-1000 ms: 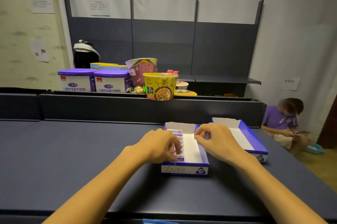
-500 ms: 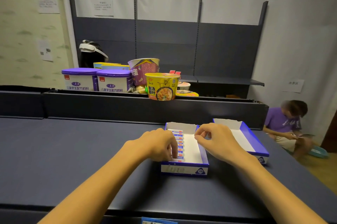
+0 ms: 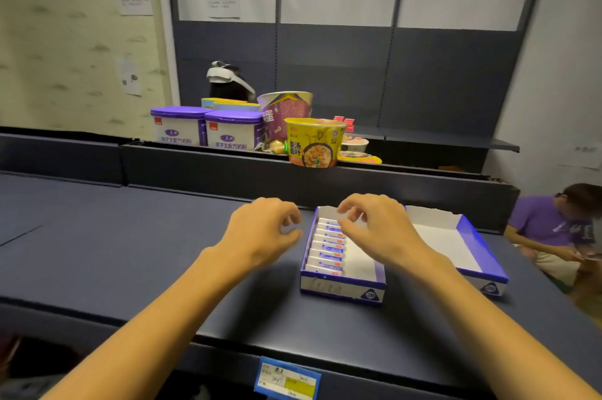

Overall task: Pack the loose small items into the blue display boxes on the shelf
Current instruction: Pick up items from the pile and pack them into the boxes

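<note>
A blue display box [image 3: 342,288] with a white inside stands on the dark shelf [image 3: 130,253], and a row of several small white-and-blue packets [image 3: 327,249] fills its left half. My left hand [image 3: 264,233] hovers just left of the box with loosely curled fingers and holds nothing. My right hand [image 3: 374,227] hangs over the far end of the row, fingers curled down toward the packets, with nothing visibly pinched. A second blue display box [image 3: 483,253], with nothing in it, stands right beside the first on its right.
A dark raised divider [image 3: 293,181] runs behind the boxes. Beyond it stand two purple-lidded tubs [image 3: 208,127], a yellow noodle cup [image 3: 314,142] and a purple one [image 3: 286,109]. A person [image 3: 553,227] sits on the floor at the right. A price label [image 3: 286,378] marks the shelf's front edge.
My left hand lifted off the packets and drew back to the left of the box. My right hand left the box's right wall and shifted over the far end of the row.
</note>
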